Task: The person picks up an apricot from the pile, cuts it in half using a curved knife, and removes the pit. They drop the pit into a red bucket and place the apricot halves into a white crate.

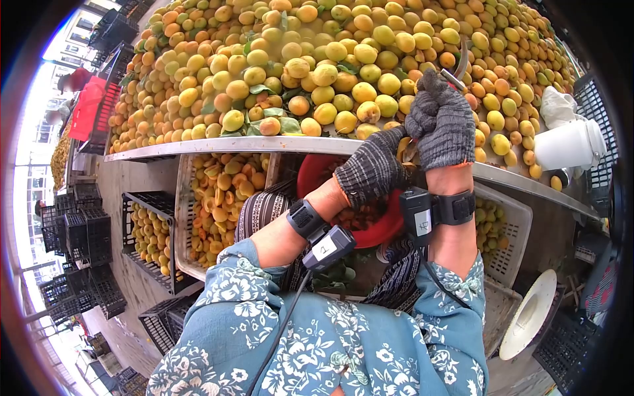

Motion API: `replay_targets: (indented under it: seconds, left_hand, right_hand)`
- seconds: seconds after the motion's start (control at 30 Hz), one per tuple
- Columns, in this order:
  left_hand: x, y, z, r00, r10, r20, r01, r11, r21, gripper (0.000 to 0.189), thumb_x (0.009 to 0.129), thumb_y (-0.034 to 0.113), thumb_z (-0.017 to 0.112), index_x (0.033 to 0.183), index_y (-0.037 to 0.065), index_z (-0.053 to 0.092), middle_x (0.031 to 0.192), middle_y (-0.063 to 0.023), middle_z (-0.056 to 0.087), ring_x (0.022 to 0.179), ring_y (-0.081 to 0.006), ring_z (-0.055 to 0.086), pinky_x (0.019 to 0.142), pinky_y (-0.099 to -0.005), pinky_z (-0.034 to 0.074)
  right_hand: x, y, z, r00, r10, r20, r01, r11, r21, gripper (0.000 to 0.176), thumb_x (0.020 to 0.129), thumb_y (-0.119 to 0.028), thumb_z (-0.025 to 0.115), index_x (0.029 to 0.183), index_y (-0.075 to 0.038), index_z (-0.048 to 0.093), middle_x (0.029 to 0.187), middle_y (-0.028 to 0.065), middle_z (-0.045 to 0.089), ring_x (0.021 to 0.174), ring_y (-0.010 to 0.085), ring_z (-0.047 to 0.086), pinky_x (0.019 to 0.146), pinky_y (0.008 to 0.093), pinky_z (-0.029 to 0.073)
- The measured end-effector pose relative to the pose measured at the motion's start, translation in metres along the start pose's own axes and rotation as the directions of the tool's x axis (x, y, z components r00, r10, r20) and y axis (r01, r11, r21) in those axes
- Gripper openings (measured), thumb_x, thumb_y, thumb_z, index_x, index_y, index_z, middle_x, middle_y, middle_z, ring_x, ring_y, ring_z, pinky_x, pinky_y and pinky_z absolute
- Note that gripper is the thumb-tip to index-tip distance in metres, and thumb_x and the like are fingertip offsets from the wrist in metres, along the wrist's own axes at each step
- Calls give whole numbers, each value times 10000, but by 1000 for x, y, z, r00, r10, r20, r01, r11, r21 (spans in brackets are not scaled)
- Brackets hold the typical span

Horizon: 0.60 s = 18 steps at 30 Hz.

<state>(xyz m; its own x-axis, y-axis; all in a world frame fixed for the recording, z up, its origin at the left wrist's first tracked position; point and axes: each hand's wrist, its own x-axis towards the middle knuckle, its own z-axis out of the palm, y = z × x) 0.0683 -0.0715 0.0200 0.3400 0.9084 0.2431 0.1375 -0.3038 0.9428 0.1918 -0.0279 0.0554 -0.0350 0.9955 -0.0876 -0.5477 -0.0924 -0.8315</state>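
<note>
My right hand (pixel 441 122), in a dark grey knit glove, is closed around a hooked metal tool (pixel 462 63) with a bit of red near its base; it looks like pruning shears. Its curved end points up over the fruit heap. My left hand (pixel 373 168), gloved the same way, is closed with its fingertips against my right hand. A yellow-orange piece of apricot (pixel 405 152) shows at the left fingertips, mostly hidden by the gloves. Just beyond both hands spreads a large heap of apricots (pixel 323 72) with some green leaves.
A metal table edge (pixel 251 145) runs below the heap. Under my hands sits a red basin (pixel 376 234). Crates of halved apricots (pixel 221 198) and whole apricots (pixel 150 234) stand left. A white bucket (pixel 568 145) lies right; a pale hat (pixel 528 315) is lower right.
</note>
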Motion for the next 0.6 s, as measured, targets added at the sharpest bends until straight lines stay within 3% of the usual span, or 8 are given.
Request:
replay_targets:
  seconds: [0.1, 0.2, 0.27, 0.4, 0.47, 0.5, 0.53, 0.6]
  left_hand:
    - [3, 13, -10, 990, -126, 67, 127, 992, -6, 586, 657, 114, 758, 1185, -23, 542, 1018, -184, 641, 928, -269, 615, 838, -349, 485]
    - [4, 1, -17, 976, -179, 127, 199, 965, -173, 455, 694, 85, 751, 1120, 26, 602, 1031, -163, 637, 931, -286, 623, 845, -339, 489]
    - [9, -17, -28, 832, 488, 264, -551, 784, 286, 322, 700, 33, 720, 1012, 91, 668, 1015, -118, 632, 899, -265, 625, 798, -310, 494]
    - [6, -11, -34, 951, 285, 120, -284, 959, -26, 205, 700, 30, 692, 896, 88, 672, 886, -59, 603, 761, -228, 602, 677, -302, 488]
    - [13, -6, -57, 904, 286, 318, -360, 910, 207, 178, 829, 151, 655, 957, 29, 633, 978, -66, 622, 979, -211, 602, 803, -308, 496]
    - [11, -9, -62, 937, -40, 346, 186, 898, -399, 216, 880, 227, 617, 956, 25, 625, 958, -66, 628, 950, -183, 608, 783, -299, 505]
    - [10, -10, -65, 798, -253, 547, 602, 286, -746, 285, 930, 303, 578, 956, 22, 616, 938, -67, 633, 921, -154, 615, 763, -290, 514]
    - [16, -8, -57, 856, -203, 476, 517, 357, -778, 340, 943, 363, 554, 966, 31, 621, 908, -74, 636, 799, -145, 618, 662, -277, 513]
  right_hand:
    - [1, -2, 0, 1000, -6, -23, 6, 1000, -13, 195, 936, -234, 556, 849, -60, 564, 578, -36, 440, 450, 71, 387, 425, 236, 317]
    - [10, -7, -10, 995, 74, 68, -95, 919, 384, 205, 915, -246, 599, 829, -67, 547, 555, -53, 387, 439, 70, 342, 422, 232, 287]
    - [15, -11, -20, 997, 46, 68, -72, 883, 464, 230, 889, -264, 638, 812, -71, 538, 538, -64, 343, 428, 72, 303, 418, 234, 270]
    - [2, -32, -12, 977, -199, 82, 211, 958, -192, 241, 861, -208, 650, 999, -16, 610, 626, -31, 512, 438, 46, 390, 409, 199, 312]
    - [-4, -35, -5, 992, -105, 74, 124, 926, -356, 141, 830, -105, 671, 948, -29, 684, 730, 7, 641, 562, 59, 540, 471, 213, 417]
    - [-7, -28, 5, 968, -210, 135, 247, 876, -415, 149, 801, -31, 674, 949, -28, 692, 797, 13, 662, 688, 68, 595, 587, 213, 480]
    - [-10, -32, 13, 983, -117, 144, 180, 792, -583, 191, 776, 12, 681, 964, -21, 687, 855, 10, 667, 771, 84, 614, 695, 223, 500]
    - [-13, -21, 15, 956, -108, 272, 247, 794, -555, 214, 767, 0, 694, 981, -10, 681, 885, 11, 667, 786, 92, 612, 725, 232, 498]
